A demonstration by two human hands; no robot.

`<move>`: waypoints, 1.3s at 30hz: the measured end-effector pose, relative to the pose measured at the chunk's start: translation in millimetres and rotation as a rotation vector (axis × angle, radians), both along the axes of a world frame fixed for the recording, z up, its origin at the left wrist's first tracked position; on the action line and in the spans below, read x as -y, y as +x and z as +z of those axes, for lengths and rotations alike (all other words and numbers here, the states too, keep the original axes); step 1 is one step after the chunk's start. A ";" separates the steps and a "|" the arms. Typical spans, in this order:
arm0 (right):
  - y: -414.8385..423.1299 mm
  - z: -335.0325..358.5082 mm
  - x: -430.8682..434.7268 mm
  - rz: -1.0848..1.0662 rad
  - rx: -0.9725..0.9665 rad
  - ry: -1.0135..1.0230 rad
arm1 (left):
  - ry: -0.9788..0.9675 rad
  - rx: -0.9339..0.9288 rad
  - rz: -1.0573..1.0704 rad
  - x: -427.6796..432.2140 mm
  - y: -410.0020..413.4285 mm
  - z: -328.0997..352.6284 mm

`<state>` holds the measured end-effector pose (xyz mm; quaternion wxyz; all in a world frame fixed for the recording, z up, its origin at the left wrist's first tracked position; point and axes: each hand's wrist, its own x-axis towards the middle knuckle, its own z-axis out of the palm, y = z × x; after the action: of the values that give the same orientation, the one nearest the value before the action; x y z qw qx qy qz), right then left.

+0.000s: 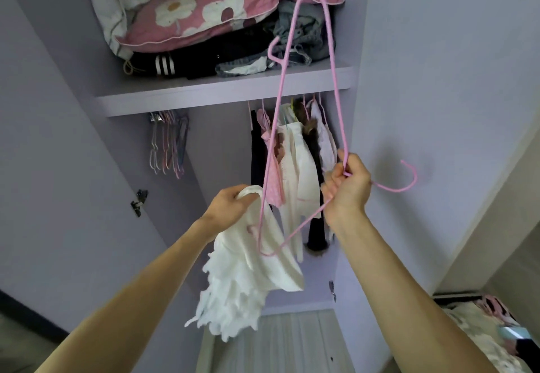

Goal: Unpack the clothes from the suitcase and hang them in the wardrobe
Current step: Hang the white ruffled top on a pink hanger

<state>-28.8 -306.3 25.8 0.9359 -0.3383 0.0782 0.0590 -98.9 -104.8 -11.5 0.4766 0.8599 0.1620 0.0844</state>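
Open lilac wardrobe (58, 115) with a loaded shelf (222, 93). Right hand (346, 190) curled round the neck of a pink wire hanger (338, 95), whose hook juts to the right and whose frame rises across the shelf edge. Left hand (230, 206), lower left, grips the strap of a white ruffled garment (248, 279) that hangs below and overlaps the hanger's lower corner. Hung clothes (292, 162) crowd behind both hands; empty hangers (168, 141) sit farther left, with a bare gap between

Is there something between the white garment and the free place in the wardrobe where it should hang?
Nothing visible blocks it. The white garment in the left hand faces an open gap under the shelf, between the empty hangers and the hanging clothes. The right hand holds pink hangers beside it.
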 end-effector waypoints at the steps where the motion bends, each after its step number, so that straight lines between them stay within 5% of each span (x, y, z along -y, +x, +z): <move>1: -0.9 5.9 -5.8 0.002 0.003 0.002 | -0.014 0.001 0.005 -0.2 -2.1 3.5; 17: 10.6 34.0 -17.9 0.032 0.136 0.029 | 0.072 -0.078 -0.013 -12.7 -17.1 24.7; 25: 12.3 25.4 -27.4 0.081 0.177 0.032 | -0.096 -0.008 -0.036 -12.0 -18.5 53.2; 32: 8.4 -46.5 -40.6 0.202 0.161 -0.456 | -0.491 0.130 0.183 -27.9 -10.8 82.1; 39: 17.6 -65.4 -18.9 0.270 0.345 -0.907 | -0.488 0.198 0.466 -63.0 -21.4 70.0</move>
<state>-11.2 -287.3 -39.6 0.6781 -0.7228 -0.1043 0.0827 -120.3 -41.8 58.6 0.6494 0.6481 0.3226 0.2326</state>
